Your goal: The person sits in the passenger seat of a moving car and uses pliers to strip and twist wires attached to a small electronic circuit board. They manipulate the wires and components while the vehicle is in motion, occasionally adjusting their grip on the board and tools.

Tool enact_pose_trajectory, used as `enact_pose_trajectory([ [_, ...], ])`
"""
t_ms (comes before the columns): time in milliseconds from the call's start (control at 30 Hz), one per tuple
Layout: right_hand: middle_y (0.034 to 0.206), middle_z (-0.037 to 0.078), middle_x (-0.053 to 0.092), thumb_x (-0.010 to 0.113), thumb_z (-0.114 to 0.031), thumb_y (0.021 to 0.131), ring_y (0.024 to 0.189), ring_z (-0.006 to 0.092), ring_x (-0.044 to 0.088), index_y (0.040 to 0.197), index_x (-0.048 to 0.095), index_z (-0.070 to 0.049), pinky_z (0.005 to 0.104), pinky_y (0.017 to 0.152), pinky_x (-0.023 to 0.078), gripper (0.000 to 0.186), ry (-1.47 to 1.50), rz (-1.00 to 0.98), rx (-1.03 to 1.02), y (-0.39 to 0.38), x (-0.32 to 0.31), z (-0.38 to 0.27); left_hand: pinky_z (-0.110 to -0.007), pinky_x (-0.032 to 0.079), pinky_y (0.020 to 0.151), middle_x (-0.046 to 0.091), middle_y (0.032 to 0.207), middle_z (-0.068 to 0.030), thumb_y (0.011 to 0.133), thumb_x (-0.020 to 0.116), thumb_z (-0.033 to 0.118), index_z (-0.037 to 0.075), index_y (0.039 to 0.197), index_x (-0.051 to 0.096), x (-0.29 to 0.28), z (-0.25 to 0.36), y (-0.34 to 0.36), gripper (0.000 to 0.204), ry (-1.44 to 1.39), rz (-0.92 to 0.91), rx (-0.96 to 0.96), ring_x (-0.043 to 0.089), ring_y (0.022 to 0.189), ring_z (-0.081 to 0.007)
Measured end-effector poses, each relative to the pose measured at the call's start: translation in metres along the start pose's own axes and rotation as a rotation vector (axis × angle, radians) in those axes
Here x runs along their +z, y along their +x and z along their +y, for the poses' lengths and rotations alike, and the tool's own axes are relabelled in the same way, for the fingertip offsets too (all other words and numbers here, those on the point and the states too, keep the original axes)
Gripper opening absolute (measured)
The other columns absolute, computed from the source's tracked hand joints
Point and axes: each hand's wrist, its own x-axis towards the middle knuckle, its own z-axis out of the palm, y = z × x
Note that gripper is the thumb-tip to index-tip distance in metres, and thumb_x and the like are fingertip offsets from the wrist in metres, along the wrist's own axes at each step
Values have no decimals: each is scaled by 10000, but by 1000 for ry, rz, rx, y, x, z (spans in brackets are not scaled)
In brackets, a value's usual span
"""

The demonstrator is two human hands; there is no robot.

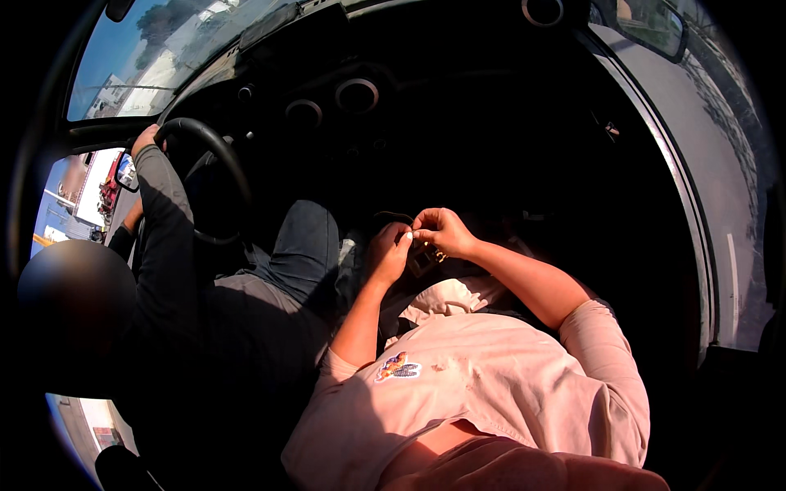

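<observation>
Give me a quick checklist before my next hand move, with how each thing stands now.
1. Left hand and right hand in view: ok.
2. Hands apart: not ok, fingertips together.
3. Pinched item identifiable: cannot tell, too small.
4. Gold bits below right hand secured: cannot tell.
5. Other person's hand on wheel: ok.
6. Light beyond your hands: not ok, very dark.

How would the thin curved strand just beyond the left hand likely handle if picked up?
The thin curved strand probably bends easily, being so slender. It may be springy rather than limp, since it shows a smooth arc beyond the left hand. It is likely light, given its thinness; its material is impossible to tell here.
</observation>
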Motion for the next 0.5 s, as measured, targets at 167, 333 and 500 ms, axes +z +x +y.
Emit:
enact_pose_trajectory([
  [167, 762, 7, 600, 621, -23, 844, 696, 81, 581, 868, 575, -4, 231, 638, 489, 56, 24, 1, -9, 4, -2, 10, -355, 454, 645, 597, 788, -154, 826, 547, 144, 10, 866, 576, 0, 1, 2, 143, -69, -62, -67, 586, 722, -288],
  [333, 743, 34, 618, 610, -8, 828, 683, 92, 597, 836, 572, 4, 244, 632, 496, 40, -19, 18, -15, 1, 0, 6, -275, 415, 553, 541, 687, -44, 869, 515, 144, 26, 823, 551, 4, -12, 1, 132, -67, -57, -49, 522, 591, -118],
  [500, 743, 37, 621, 606, -9, 828, 679, 96, 603, 846, 568, 9, 249, 630, 498, 46, -16, 39, -27, 2, 0, 4, -272, 412, 532, 519, 648, -30, 912, 480, 199, 35, 791, 544, 1, 0, -1, 214, -44, -116, -124, 509, 561, -112],
])
